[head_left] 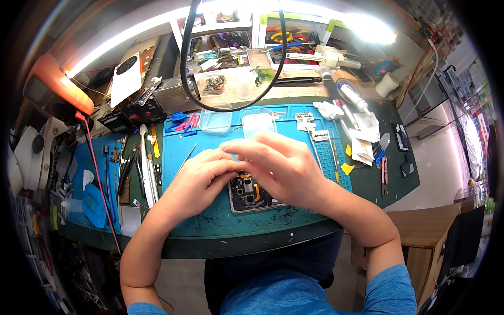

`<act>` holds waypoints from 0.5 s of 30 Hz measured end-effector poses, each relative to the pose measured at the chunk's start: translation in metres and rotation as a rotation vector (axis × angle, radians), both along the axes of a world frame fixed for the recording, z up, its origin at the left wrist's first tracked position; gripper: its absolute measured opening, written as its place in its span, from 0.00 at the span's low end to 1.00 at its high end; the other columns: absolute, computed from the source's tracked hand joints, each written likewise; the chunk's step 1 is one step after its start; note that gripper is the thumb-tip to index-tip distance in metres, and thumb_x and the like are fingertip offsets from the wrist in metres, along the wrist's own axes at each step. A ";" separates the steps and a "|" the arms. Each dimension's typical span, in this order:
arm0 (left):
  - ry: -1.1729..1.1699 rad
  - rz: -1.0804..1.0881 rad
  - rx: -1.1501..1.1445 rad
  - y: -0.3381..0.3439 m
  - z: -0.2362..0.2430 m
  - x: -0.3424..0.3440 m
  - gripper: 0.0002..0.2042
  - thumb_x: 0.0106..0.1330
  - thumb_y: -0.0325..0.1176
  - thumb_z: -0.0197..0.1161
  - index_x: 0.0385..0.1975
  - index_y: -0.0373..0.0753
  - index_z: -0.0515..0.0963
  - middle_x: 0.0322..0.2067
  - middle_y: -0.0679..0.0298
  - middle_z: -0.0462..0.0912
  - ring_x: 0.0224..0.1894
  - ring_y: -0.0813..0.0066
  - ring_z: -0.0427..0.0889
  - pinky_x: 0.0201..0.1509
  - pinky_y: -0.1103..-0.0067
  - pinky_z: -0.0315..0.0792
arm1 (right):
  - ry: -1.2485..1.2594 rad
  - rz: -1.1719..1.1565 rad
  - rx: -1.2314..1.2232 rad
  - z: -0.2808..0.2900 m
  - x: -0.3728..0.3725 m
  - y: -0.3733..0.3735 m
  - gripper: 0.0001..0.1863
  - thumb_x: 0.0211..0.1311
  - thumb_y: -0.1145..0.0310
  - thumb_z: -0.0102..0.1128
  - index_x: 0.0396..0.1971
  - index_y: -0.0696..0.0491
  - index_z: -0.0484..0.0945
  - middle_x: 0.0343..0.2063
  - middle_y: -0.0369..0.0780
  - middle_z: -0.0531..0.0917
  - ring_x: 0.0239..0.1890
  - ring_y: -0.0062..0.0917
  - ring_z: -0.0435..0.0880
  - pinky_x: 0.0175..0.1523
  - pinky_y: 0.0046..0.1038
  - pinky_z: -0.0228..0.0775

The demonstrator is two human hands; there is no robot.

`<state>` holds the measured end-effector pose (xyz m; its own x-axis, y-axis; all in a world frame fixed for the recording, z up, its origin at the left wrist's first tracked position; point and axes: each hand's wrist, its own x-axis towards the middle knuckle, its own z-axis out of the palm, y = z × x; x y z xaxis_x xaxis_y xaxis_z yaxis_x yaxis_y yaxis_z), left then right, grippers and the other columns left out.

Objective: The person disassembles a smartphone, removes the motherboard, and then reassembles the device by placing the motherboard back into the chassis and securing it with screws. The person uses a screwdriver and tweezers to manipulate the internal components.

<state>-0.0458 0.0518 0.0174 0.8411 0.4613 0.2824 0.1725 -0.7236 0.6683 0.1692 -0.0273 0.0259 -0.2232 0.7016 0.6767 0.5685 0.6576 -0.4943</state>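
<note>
An opened smartphone [243, 198] lies on the blue work mat [210, 223], its dark inside, camera modules and an orange flex cable showing. Above its upper edge my two hands meet at the fingertips. My left hand [202, 176] is closed, thumb and fingers pinched together at the phone's upper left. From the right, my right hand [289, 163] reaches over the phone with bent fingers pressed close to the left ones. Whatever sits between the fingertips is hidden. Part of the phone disappears under my right hand.
Beyond my hands stand clear plastic boxes [215, 121]. Tweezers [187, 157] lie left of my left hand. At right are crumpled white tissues [365, 136] and pink-handled pliers [385, 176]. A black ring [185, 79] hangs in front; an orange multimeter [55, 86] stands far left.
</note>
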 end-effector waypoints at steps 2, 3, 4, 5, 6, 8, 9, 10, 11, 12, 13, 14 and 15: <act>-0.031 0.071 -0.075 -0.001 0.000 0.001 0.12 0.68 0.22 0.68 0.51 0.34 0.84 0.45 0.56 0.87 0.49 0.58 0.87 0.55 0.68 0.79 | -0.072 -0.040 0.084 0.010 -0.003 0.000 0.26 0.60 0.80 0.68 0.60 0.50 0.82 0.36 0.39 0.85 0.36 0.34 0.86 0.40 0.34 0.81; -0.042 0.110 -0.111 -0.002 0.000 0.002 0.13 0.68 0.22 0.68 0.52 0.34 0.83 0.45 0.55 0.88 0.50 0.59 0.88 0.55 0.69 0.80 | -0.066 -0.044 0.061 0.009 -0.003 0.001 0.26 0.60 0.79 0.68 0.60 0.50 0.82 0.37 0.39 0.85 0.37 0.34 0.87 0.41 0.34 0.82; -0.143 0.114 -0.279 -0.006 0.000 0.004 0.14 0.67 0.21 0.69 0.53 0.33 0.82 0.45 0.55 0.88 0.50 0.60 0.88 0.54 0.69 0.80 | -0.059 -0.048 0.037 0.008 -0.002 0.003 0.26 0.60 0.79 0.68 0.60 0.50 0.83 0.38 0.39 0.86 0.38 0.34 0.87 0.41 0.33 0.82; -0.244 0.117 -0.446 -0.011 0.000 0.009 0.15 0.67 0.21 0.69 0.54 0.32 0.81 0.45 0.54 0.89 0.50 0.61 0.89 0.54 0.70 0.81 | -0.052 -0.052 0.013 0.007 -0.002 0.004 0.26 0.60 0.78 0.69 0.61 0.50 0.83 0.38 0.40 0.86 0.38 0.34 0.88 0.42 0.33 0.82; -0.345 0.117 -0.617 -0.013 -0.001 0.012 0.17 0.67 0.20 0.69 0.55 0.31 0.80 0.44 0.54 0.89 0.50 0.63 0.89 0.54 0.71 0.82 | -0.030 -0.038 0.027 0.006 -0.004 0.007 0.28 0.59 0.78 0.69 0.62 0.50 0.82 0.40 0.41 0.87 0.42 0.34 0.89 0.44 0.33 0.82; -0.197 0.117 -0.395 -0.007 -0.005 0.009 0.20 0.65 0.21 0.71 0.57 0.30 0.78 0.45 0.53 0.89 0.51 0.63 0.89 0.54 0.71 0.82 | -0.017 -0.026 -0.030 0.009 -0.007 0.002 0.29 0.58 0.80 0.68 0.62 0.51 0.81 0.42 0.42 0.87 0.44 0.34 0.89 0.45 0.33 0.83; -0.131 0.116 -0.282 -0.004 -0.007 0.008 0.22 0.64 0.21 0.72 0.58 0.30 0.77 0.46 0.53 0.89 0.52 0.64 0.89 0.54 0.72 0.82 | -0.017 -0.018 -0.056 0.011 -0.008 0.001 0.29 0.58 0.80 0.68 0.62 0.51 0.81 0.43 0.42 0.87 0.45 0.33 0.89 0.46 0.33 0.83; -0.149 0.141 -0.298 -0.004 -0.008 0.011 0.23 0.64 0.22 0.73 0.59 0.30 0.77 0.47 0.53 0.88 0.51 0.64 0.89 0.54 0.72 0.82 | 0.025 -0.015 -0.009 0.011 -0.012 0.002 0.29 0.58 0.81 0.67 0.62 0.51 0.81 0.43 0.42 0.86 0.45 0.34 0.89 0.46 0.33 0.83; -0.166 0.166 -0.314 -0.004 -0.008 0.014 0.25 0.63 0.22 0.74 0.60 0.31 0.77 0.48 0.53 0.88 0.51 0.65 0.89 0.54 0.72 0.82 | 0.067 -0.011 0.039 0.010 -0.017 0.004 0.29 0.58 0.81 0.67 0.62 0.52 0.81 0.44 0.42 0.86 0.45 0.35 0.89 0.46 0.33 0.83; -0.180 0.193 -0.331 -0.004 -0.009 0.016 0.26 0.62 0.22 0.74 0.62 0.31 0.76 0.49 0.53 0.87 0.51 0.65 0.89 0.55 0.72 0.82 | 0.066 -0.017 0.051 0.008 -0.018 0.004 0.30 0.58 0.82 0.67 0.63 0.52 0.81 0.44 0.43 0.86 0.45 0.35 0.88 0.46 0.33 0.83; -0.165 0.194 -0.292 -0.002 -0.009 0.019 0.27 0.62 0.23 0.74 0.62 0.32 0.76 0.50 0.53 0.87 0.51 0.66 0.88 0.55 0.72 0.81 | 0.063 -0.021 0.065 0.007 -0.018 0.006 0.30 0.59 0.82 0.67 0.64 0.51 0.80 0.44 0.43 0.86 0.44 0.36 0.88 0.46 0.34 0.82; -0.150 0.195 -0.253 0.001 -0.009 0.023 0.28 0.62 0.23 0.75 0.63 0.32 0.76 0.50 0.54 0.87 0.50 0.67 0.88 0.55 0.72 0.81 | 0.012 -0.037 0.047 0.006 -0.015 0.007 0.31 0.59 0.82 0.67 0.65 0.51 0.80 0.44 0.44 0.86 0.44 0.36 0.87 0.46 0.34 0.82; -0.134 0.192 -0.217 0.003 -0.011 0.026 0.28 0.62 0.23 0.75 0.64 0.32 0.75 0.51 0.54 0.86 0.50 0.68 0.88 0.55 0.73 0.81 | -0.039 -0.056 0.026 0.005 -0.012 0.007 0.32 0.60 0.82 0.68 0.67 0.50 0.80 0.44 0.44 0.87 0.43 0.36 0.87 0.46 0.34 0.81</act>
